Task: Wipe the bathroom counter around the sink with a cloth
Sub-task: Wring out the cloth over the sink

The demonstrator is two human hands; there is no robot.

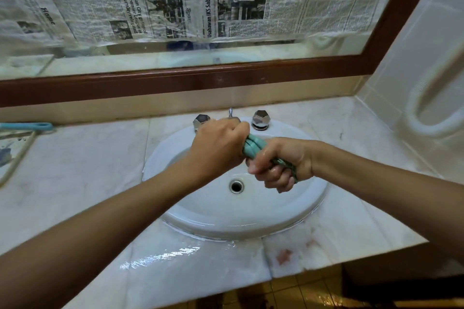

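Hands, left (218, 146) and right (280, 162), clench a twisted green cloth (254, 145) between them above the sink (288, 211).

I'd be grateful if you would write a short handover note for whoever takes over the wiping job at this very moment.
Left hand and right hand: both closed on the green cloth, which is twisted between them over the sink.
Counter: a wet sheen shows on the front edge, and reddish stains sit at front right.
Done: cloth is wet, seemingly being wrung.
Left: wipe the counter around the sink, including the stains.
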